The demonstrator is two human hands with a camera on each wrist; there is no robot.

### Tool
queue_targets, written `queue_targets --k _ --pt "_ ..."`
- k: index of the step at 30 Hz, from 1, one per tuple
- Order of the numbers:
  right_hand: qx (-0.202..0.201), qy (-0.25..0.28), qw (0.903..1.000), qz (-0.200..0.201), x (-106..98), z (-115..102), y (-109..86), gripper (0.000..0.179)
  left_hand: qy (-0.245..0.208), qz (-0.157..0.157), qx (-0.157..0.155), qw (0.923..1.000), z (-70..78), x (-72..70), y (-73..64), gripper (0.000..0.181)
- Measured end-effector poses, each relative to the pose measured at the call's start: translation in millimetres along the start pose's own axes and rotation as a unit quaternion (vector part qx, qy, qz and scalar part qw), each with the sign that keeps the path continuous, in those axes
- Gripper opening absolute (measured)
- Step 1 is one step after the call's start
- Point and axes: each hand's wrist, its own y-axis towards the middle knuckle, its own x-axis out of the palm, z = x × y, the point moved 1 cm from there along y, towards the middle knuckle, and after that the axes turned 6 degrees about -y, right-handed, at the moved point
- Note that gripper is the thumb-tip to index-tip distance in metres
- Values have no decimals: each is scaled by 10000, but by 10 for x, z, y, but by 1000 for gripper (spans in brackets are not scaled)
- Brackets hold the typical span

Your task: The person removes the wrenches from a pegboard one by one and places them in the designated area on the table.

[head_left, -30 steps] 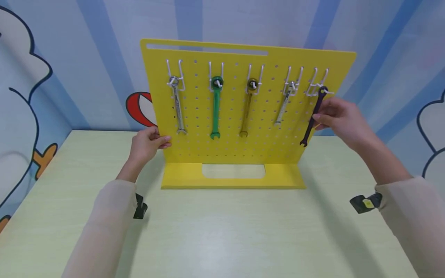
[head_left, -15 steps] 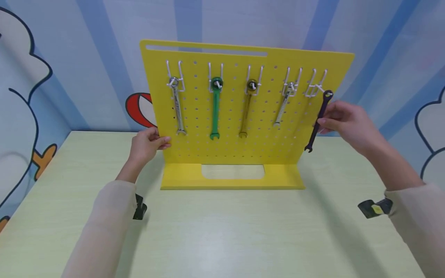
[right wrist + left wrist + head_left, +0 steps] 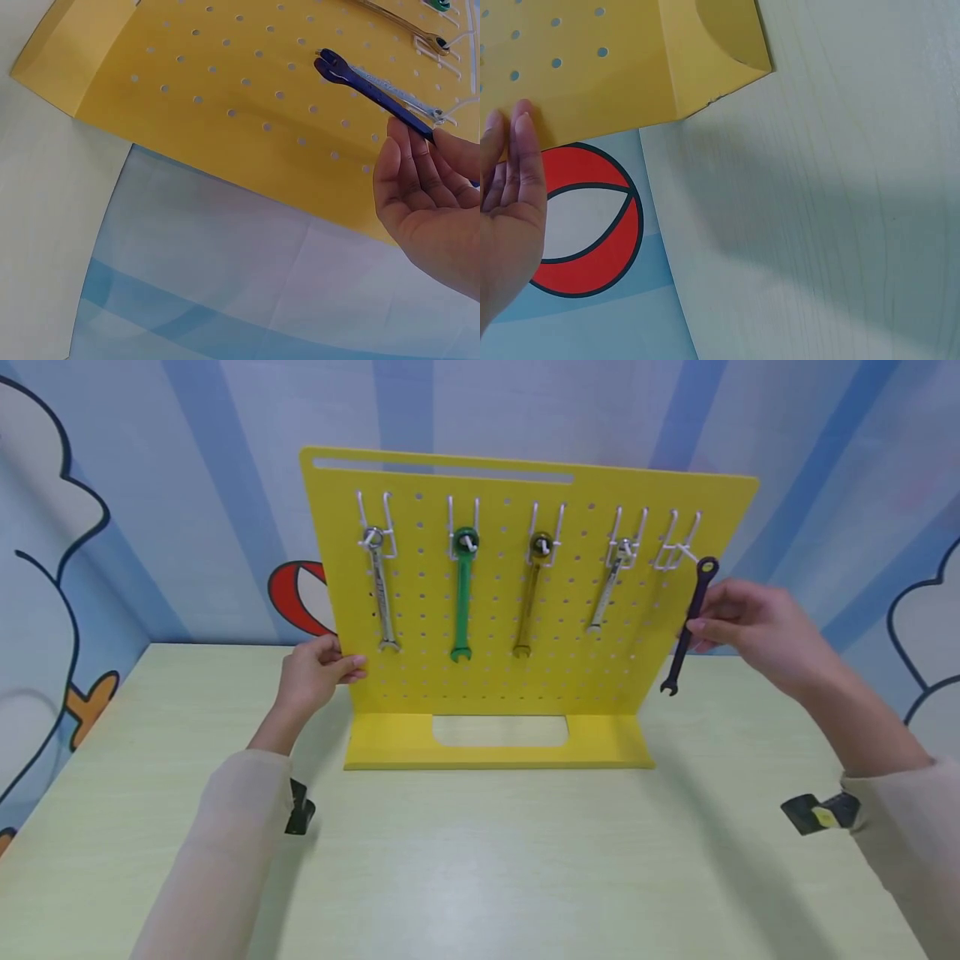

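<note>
At the right edge of a yellow pegboard (image 3: 480, 681), my right hand (image 3: 765, 631) pinches a dark purple wrench (image 3: 691, 625) by its shaft. The wrench's ring end points up, right at the tip of the rightmost white hook (image 3: 678, 547); its forked end points down. In the right wrist view the wrench (image 3: 375, 94) looks blue between thumb and fingers. My left hand (image 3: 311, 675) grips the board's left edge, thumb in front. Hanging from other hooks are a silver wrench (image 3: 381, 597), a green wrench (image 3: 462, 602), a gold wrench (image 3: 529, 602) and a short silver wrench (image 3: 606, 593).
The board stands on a yellow base (image 3: 495, 756) with a cut-out, on a pale wood table (image 3: 465, 860). Behind it rises a blue striped backdrop (image 3: 480, 410) with cartoon shapes. A long slot runs along the board's top edge.
My right hand has drawn the purple wrench outward, to the right and slightly down, its ring sliding along the hook to the tip. The left hand keeps its grip on the board.
</note>
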Motion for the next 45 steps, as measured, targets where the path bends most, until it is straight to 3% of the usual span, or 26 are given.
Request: queue_targets --k 6,10,13,17,19,31,36,45 --pt "-32 14 10000 -92 75 36 -16 20 -18 2 5 10000 -15 3 14 30" --pt "-196 36 9992 -355 188 100 -13 19 -39 50 2 10000 -18 5 10 31" --pt "-254 -1 9980 -574 292 159 -15 19 -252 74 36 9996 -142 1 98 32" --pt "-224 125 9969 -741 451 214 -11 18 -278 60 72 9996 -141 2 93 31" --pt "-207 218 9962 -821 529 225 -5 16 -64 62 61 9999 -23 8 4 30" --pt "38 738 9888 -1297 959 244 30 14 23 57 149 9999 -89 8 48 28" --pt "87 952 9846 -1461 1148 250 45 15 -10 25 177 9998 -36 -1 13 27" --pt "234 1467 9719 -1825 1536 209 55 9 -61 -40 155 9999 -26 2 6 26"
